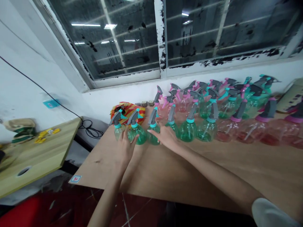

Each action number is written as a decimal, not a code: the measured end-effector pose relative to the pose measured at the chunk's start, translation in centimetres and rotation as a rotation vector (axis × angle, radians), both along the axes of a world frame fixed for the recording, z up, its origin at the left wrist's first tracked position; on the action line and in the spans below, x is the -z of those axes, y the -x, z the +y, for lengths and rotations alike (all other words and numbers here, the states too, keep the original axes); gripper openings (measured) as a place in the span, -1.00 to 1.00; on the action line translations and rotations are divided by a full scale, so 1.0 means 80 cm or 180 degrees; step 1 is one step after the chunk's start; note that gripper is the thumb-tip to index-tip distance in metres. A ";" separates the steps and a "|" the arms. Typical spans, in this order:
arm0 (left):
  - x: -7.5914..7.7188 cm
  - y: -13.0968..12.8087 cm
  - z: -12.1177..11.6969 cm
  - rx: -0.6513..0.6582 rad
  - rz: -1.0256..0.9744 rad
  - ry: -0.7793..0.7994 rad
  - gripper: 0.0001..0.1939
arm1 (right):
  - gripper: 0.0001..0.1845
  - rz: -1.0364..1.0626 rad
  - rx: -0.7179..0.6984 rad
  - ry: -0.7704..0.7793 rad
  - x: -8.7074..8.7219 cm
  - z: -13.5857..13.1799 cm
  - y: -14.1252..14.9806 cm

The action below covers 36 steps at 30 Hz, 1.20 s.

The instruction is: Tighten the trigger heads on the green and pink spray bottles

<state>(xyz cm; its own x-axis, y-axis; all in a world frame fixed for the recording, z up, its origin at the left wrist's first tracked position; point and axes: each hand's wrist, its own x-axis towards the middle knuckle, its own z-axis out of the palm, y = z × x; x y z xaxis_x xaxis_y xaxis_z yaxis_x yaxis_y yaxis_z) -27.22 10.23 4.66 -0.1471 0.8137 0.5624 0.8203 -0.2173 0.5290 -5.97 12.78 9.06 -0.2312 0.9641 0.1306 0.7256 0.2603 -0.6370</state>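
Observation:
A row of spray bottles stands along the table, with green bodies and teal collars at its left end. My left hand [127,145] is at the two leftmost ones, its fingers up by the end bottle [117,131] and its thumb apart, in front of the second green bottle [141,136]. Between my hands is a third green spray bottle [154,138]. My right hand [168,136] reaches in at that bottle's right side, thumb stretched across its front and fingers spread, partly covering a fourth bottle [174,127]. Whether the fingertips touch the bottles I cannot tell.
Pink spray bottles [247,130] continue the row rightward, and more pink and green ones crowd behind. A red-and-yellow bag [127,110] lies by the wall under the window. Another table [47,157] with yellow pieces [44,136] stands left; a black cable [91,129] hangs between.

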 end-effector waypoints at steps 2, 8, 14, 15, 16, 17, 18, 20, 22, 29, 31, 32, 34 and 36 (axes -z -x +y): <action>0.003 -0.004 -0.018 -0.0095 -0.0166 -0.0104 -0.40 | -0.29 -0.0092 0.0071 -0.0052 0.003 0.003 0.003; -0.005 -0.028 -0.080 0.0053 -0.0608 0.0048 -0.58 | -0.31 -0.0314 0.0109 -0.0202 0.009 0.006 0.003; -0.023 -0.051 -0.097 0.0296 -0.0905 0.0363 -0.58 | -0.38 -0.0397 -0.0109 -0.0302 0.008 -0.032 -0.007; -0.026 -0.056 -0.096 0.0387 -0.0927 0.0425 -0.55 | -0.42 -0.0405 -0.0166 -0.0313 0.009 -0.042 -0.010; -0.030 -0.062 -0.094 0.0508 -0.0949 0.0503 -0.50 | -0.46 -0.0414 -0.0221 -0.0320 0.009 -0.053 -0.015; -0.033 -0.069 -0.092 0.0647 -0.0976 0.0590 -0.44 | -0.50 -0.0419 -0.0275 -0.0326 0.009 -0.064 -0.020; -0.036 -0.077 -0.090 0.0796 -0.1005 0.0686 -0.36 | -0.54 -0.0419 -0.0319 -0.0331 0.009 -0.074 -0.026; -0.042 -0.097 -0.088 0.1072 -0.1085 0.0874 -0.24 | -0.59 -0.0386 -0.0420 -0.0339 0.009 -0.093 -0.041; -0.046 -0.120 -0.088 0.1278 -0.1155 0.0977 -0.17 | -0.61 -0.0341 -0.0527 -0.0325 0.009 -0.108 -0.059; -0.053 -0.200 -0.103 0.1383 -0.0957 0.0981 -0.52 | -0.56 -0.0138 -0.0638 -0.0171 0.023 -0.134 -0.118; -0.050 -0.216 -0.104 0.1345 -0.0851 0.0886 -0.57 | -0.52 -0.0054 -0.0603 -0.0138 0.028 -0.137 -0.134; -0.047 -0.223 -0.103 0.1318 -0.0821 0.0875 -0.58 | -0.53 0.0016 -0.0614 -0.0141 0.031 -0.138 -0.143; -0.039 -0.235 -0.100 0.1207 -0.0903 0.0939 -0.60 | -0.55 0.0141 -0.0644 -0.0200 0.038 -0.139 -0.166; -0.031 -0.247 -0.096 0.1076 -0.1126 0.1033 -0.58 | -0.52 0.0160 -0.0610 -0.0274 0.052 -0.139 -0.195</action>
<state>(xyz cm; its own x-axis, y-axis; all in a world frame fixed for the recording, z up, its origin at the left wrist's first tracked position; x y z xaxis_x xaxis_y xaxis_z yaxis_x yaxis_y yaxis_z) -7.46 2.53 7.16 0.0173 0.9705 0.2406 0.4951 -0.2174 0.8412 9.65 1.64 4.93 -0.4004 0.8879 0.2265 0.6256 0.4455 -0.6405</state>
